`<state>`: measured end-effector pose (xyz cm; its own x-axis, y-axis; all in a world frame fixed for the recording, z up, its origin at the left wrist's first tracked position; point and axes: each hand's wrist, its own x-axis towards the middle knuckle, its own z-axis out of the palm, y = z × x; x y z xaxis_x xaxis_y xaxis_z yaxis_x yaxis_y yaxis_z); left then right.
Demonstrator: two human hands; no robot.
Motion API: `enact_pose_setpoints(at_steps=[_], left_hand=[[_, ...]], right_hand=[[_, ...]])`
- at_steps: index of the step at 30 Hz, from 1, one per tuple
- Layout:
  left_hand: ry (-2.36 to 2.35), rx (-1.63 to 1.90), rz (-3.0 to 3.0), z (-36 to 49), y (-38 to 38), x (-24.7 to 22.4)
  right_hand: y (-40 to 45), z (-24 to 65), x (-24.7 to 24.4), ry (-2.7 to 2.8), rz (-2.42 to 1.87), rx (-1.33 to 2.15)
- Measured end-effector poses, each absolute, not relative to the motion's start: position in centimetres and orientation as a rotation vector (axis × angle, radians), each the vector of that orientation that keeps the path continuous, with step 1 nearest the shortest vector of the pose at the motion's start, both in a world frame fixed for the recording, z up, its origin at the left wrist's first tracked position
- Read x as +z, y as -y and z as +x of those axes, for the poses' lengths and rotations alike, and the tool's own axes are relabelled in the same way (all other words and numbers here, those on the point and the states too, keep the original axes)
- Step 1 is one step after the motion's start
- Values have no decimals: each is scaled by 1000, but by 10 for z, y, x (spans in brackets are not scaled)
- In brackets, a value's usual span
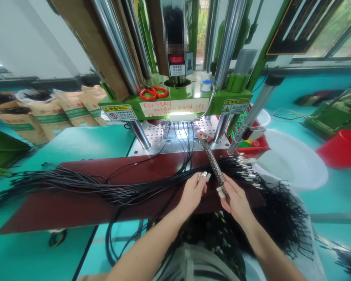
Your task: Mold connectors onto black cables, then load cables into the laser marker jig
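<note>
The metal bar (pixel 214 163) slants above the table (pixel 55 212), upper end toward the green press (pixel 190 92). The right hand (pixel 236 197) grasps its lower end. The left hand (pixel 190 194) pinches small metallic pieces (pixel 204 175). Black cables (pixel 111 190) lie across the table.

Teal floor (pixel 336 199) pretty much everywhere, whitish wall (pixel 67 35) at the back, bright window (pixel 346 31) upper right, brown sacks (pixel 38 115) lined up left.

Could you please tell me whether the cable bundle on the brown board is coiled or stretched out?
Stretched out: the cable bundle runs lengthwise across the brown board.
</note>
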<state>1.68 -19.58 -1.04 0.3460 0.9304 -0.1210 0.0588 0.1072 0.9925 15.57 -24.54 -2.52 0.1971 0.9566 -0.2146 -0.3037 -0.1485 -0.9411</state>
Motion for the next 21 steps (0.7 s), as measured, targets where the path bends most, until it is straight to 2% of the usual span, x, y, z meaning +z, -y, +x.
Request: enact_pose_setpoints(at_steps=[21], left_hand=[[-976, 858, 1263, 21, 195, -9]], right_hand=[[245, 159, -22, 928, -1328, 1338]])
